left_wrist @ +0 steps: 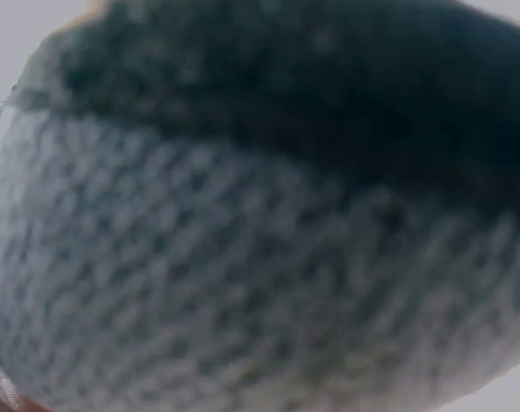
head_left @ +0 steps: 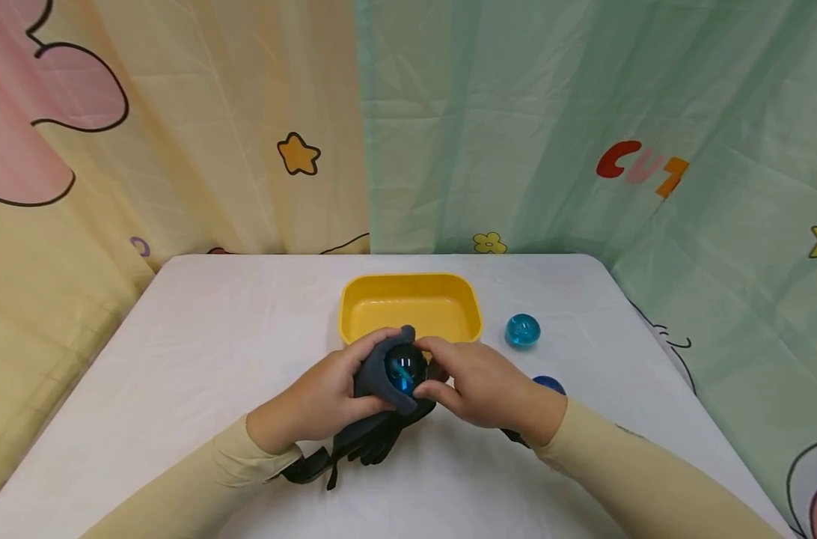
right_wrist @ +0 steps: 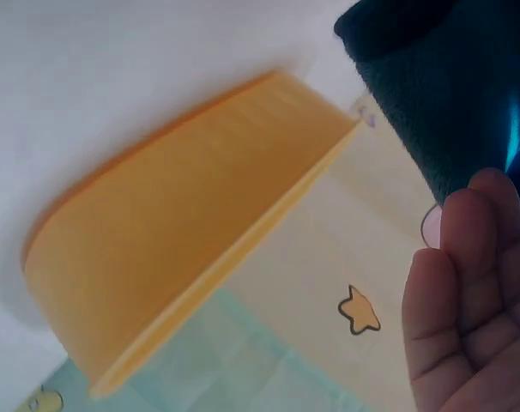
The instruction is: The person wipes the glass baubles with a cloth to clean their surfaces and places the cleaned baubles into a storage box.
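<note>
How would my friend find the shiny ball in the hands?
On the white table, find the yellow tray. On its near side, between the left hand and right hand, a dark grey cloth curves round a glossy dark ball with blue glints. Unlike the turquoise ball and half-hidden blue ball, this one sits in cloth.

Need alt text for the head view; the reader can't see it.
A person's left hand holds dark cloth curved partly around a glossy ball that the right hand grips, over a white table. Beyond them sits a yellow tray; to its right lie a light-blue ball and a partly hidden darker blue ball, with patterned curtains behind.
</note>
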Demonstrator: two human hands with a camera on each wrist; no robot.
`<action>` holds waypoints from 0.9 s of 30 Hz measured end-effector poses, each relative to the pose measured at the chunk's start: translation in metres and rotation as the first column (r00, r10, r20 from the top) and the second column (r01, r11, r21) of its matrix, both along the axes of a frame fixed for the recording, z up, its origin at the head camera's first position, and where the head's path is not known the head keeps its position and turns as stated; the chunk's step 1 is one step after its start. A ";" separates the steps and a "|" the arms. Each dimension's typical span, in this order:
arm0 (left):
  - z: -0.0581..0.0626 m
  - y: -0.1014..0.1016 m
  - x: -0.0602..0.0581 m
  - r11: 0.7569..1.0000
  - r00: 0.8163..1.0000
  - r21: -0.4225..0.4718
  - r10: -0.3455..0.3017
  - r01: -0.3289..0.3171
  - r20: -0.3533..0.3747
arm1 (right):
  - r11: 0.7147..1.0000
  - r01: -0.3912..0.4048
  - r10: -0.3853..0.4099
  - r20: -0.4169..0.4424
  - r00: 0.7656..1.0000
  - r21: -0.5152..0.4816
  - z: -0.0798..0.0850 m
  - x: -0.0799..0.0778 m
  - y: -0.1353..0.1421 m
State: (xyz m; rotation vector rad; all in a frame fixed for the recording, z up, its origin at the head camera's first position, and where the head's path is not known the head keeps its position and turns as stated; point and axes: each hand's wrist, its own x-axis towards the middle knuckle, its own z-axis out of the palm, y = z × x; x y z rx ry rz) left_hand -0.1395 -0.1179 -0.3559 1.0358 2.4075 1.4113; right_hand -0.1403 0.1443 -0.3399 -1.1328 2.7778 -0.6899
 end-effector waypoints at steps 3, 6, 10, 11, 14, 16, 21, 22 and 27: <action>-0.002 0.000 0.001 1.000 1.000 -0.009 -0.007 0.007 0.002 | 0.998 0.047 -0.041 0.108 0.993 -0.045 -0.003 -0.001 -0.002; -0.004 0.000 0.001 1.000 1.000 -0.019 -0.007 0.007 -0.003 | 0.992 0.081 -0.064 0.164 0.984 -0.099 -0.005 -0.001 -0.004; -0.004 -0.001 0.000 1.000 1.000 -0.019 0.002 -0.003 -0.018 | 0.977 0.127 -0.086 0.229 0.970 -0.170 -0.004 0.003 -0.007; -0.004 -0.002 0.000 1.000 1.000 -0.015 0.003 -0.003 -0.018 | 0.974 0.131 -0.085 0.238 0.968 -0.186 -0.004 0.004 -0.007; -0.003 -0.003 0.000 1.000 1.000 0.002 0.006 -0.006 -0.012 | 0.970 0.112 -0.057 0.246 0.968 -0.217 -0.001 0.006 -0.007; -0.002 -0.004 0.000 1.000 1.000 0.015 0.008 -0.008 -0.010 | 0.975 0.065 -0.021 0.205 0.979 -0.211 0.001 0.007 -0.006; 0.000 -0.006 -0.001 0.998 1.000 0.053 0.022 -0.021 -0.011 | 0.990 -0.073 0.077 0.034 0.996 -0.121 0.005 0.005 -0.004; 0.001 -0.006 -0.001 0.998 1.000 0.060 0.020 -0.019 -0.005 | 0.991 -0.086 0.087 0.004 0.996 -0.098 0.005 0.004 -0.004; 0.002 -0.005 0.000 0.998 1.000 0.057 0.011 -0.011 -0.003 | 0.998 -0.058 0.057 -0.035 0.998 -0.033 0.006 0.006 -0.004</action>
